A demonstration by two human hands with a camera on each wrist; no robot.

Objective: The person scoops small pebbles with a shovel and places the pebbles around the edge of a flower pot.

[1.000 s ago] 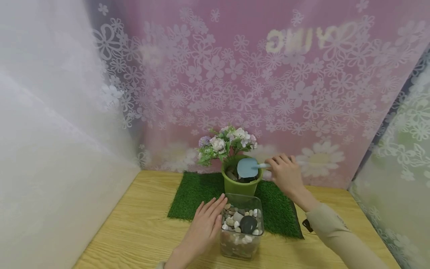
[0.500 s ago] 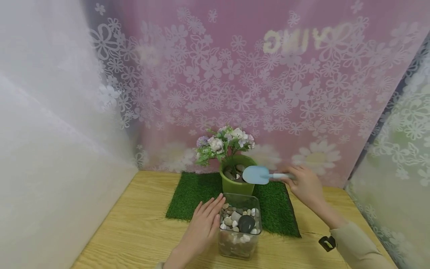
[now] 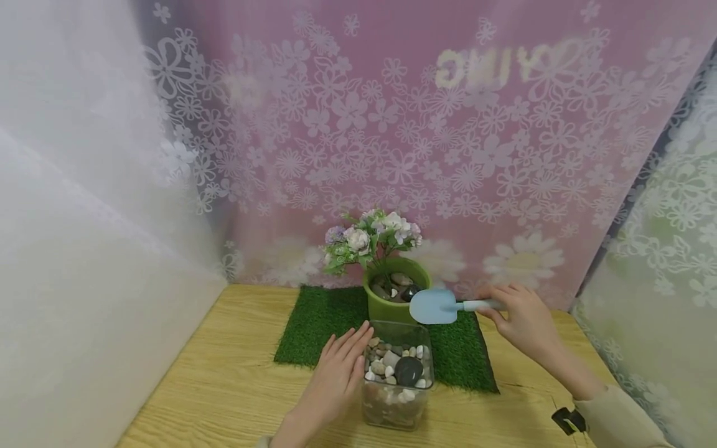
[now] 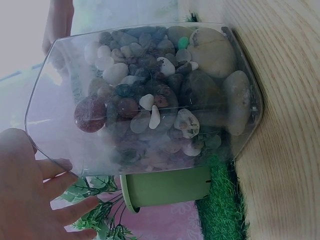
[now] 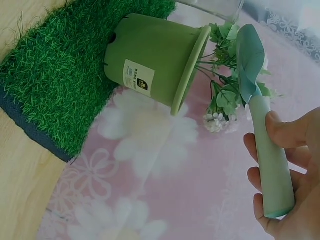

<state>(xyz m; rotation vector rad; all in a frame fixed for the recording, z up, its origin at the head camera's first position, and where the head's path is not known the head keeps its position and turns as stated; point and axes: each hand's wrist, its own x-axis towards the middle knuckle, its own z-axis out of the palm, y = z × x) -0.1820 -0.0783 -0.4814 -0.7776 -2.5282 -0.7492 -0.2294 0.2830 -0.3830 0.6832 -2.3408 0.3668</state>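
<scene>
My right hand [image 3: 523, 317] grips the pale handle of a light blue garden trowel [image 3: 434, 307]. The blade hangs by the front right rim of a green flowerpot [image 3: 386, 309], and no stones show on it. Inside the pot lie dark stones [image 3: 401, 279] around the stems of white and purple flowers [image 3: 372, 236]. With fingers straight, my left hand [image 3: 336, 370] rests against the left side of a clear square container [image 3: 399, 410]. Pebbles of several colours and a large black stone [image 3: 409, 371] fill much of it, also visible through its wall in the left wrist view.
The flowerpot stands on a green artificial grass mat [image 3: 319, 330], the container in front of it on the wooden table [image 3: 224, 379]. A pink floral curtain [image 3: 336, 124] hangs close behind, with pale sheets at both sides.
The trowel has moved from over the pot's opening to the right and toward me, past the rim. More stones in the pot are now visible. My left hand stays on the container.
</scene>
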